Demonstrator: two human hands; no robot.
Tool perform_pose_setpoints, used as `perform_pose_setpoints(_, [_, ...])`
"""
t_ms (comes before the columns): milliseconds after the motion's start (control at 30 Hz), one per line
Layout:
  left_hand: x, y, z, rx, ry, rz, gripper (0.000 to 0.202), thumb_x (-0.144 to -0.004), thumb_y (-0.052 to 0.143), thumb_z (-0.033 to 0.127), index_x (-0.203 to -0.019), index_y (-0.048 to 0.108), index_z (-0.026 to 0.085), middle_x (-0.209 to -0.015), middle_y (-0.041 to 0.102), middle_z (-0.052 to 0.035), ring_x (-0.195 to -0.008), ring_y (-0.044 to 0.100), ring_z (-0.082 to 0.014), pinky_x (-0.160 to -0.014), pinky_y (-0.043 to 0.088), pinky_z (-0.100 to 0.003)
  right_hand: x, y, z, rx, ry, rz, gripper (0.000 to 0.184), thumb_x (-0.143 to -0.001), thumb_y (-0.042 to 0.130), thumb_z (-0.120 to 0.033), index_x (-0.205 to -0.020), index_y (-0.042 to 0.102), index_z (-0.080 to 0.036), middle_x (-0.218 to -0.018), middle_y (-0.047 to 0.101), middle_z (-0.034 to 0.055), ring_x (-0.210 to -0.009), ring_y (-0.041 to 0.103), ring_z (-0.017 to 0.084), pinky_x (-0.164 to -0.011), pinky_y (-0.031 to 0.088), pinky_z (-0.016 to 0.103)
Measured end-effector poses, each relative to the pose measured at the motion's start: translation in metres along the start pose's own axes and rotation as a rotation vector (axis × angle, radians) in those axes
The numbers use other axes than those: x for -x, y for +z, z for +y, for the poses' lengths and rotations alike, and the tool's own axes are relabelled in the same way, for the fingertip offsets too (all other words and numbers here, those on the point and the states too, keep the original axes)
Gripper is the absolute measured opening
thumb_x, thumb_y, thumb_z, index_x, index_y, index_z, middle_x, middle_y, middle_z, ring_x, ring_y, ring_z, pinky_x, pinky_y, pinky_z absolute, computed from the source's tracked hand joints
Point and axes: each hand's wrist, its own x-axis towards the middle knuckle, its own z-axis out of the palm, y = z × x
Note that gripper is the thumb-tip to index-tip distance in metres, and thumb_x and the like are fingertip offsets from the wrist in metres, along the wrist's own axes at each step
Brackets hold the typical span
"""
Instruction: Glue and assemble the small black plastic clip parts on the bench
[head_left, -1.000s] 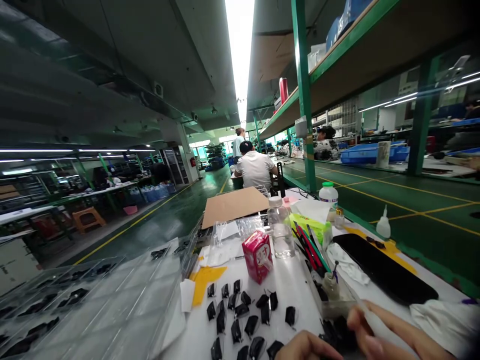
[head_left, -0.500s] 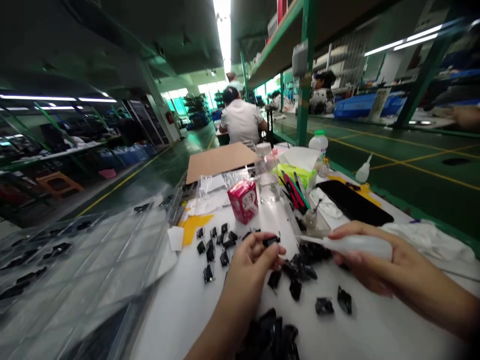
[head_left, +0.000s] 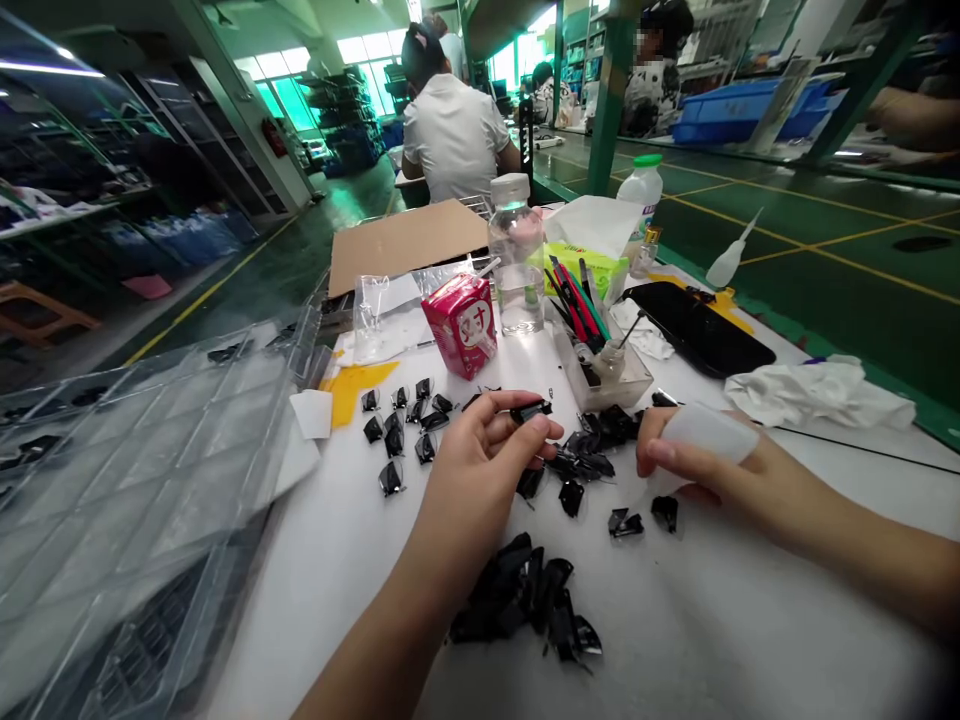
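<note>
Dozens of black pieces (head_left: pixel 570 497) lie scattered on the white desk (head_left: pixel 697 610). The left hand (head_left: pixel 469 460) pinches one small piece (head_left: pixel 531 410) between thumb and fingertips, raised clear of the rest, while the right hand (head_left: pixel 712 487) closes its grip around a white squeeze bottle (head_left: pixel 709 433).

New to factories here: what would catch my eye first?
The bare hands stand out mid-bench: the left hand pinches a black piece, the right hand holds a white squeeze bottle. Black pieces lie scattered around them on the white bench, beside a clear plastic tray at left.
</note>
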Motion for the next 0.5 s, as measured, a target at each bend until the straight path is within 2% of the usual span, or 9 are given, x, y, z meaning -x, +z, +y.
perform_pose_setpoints(133, [0.0052,0.0036,0.0032,-0.022,-0.01,0.016,0.016,-0.086,0.071,0.025,-0.1,0.067,0.017,-0.078,0.074,-0.0007,-0.075,0.069,-0.0159,-0.077,0.053,-0.029,-0.0018,0.0006,0.0001,0.038,-0.006,-0.005,0.036,-0.086,0.067,-0.055,-0.071,0.063,-0.023,-0.064,0.052,-0.0022,-0.051,0.038,0.011,-0.046,0.026,0.026])
perform_pose_setpoints(300, [0.0073,0.0047,0.0035,-0.035,-0.02,0.0,0.016,-0.087,0.071,0.025,-0.101,0.066,0.018,-0.076,0.074,0.0006,-0.076,0.069,-0.0153,-0.077,0.053,-0.028,-0.0004,0.0018,-0.0001,0.058,-0.019,-0.011,0.038,-0.091,0.061,-0.057,-0.07,0.061,-0.024,-0.055,0.042,-0.0046,-0.049,0.036,0.012,-0.046,0.026,0.026])
perform_pose_setpoints(500, [0.006,0.003,0.0019,-0.034,-0.033,-0.059,0.011,-0.089,0.069,0.022,-0.099,0.065,0.019,-0.075,0.073,0.0029,-0.073,0.067,-0.0114,-0.074,0.051,-0.023,-0.0005,0.0017,0.0004,0.064,-0.026,-0.017,0.04,-0.092,0.058,-0.058,-0.072,0.059,-0.023,-0.057,0.043,-0.0047,-0.05,0.038,0.011,-0.046,0.025,0.026])
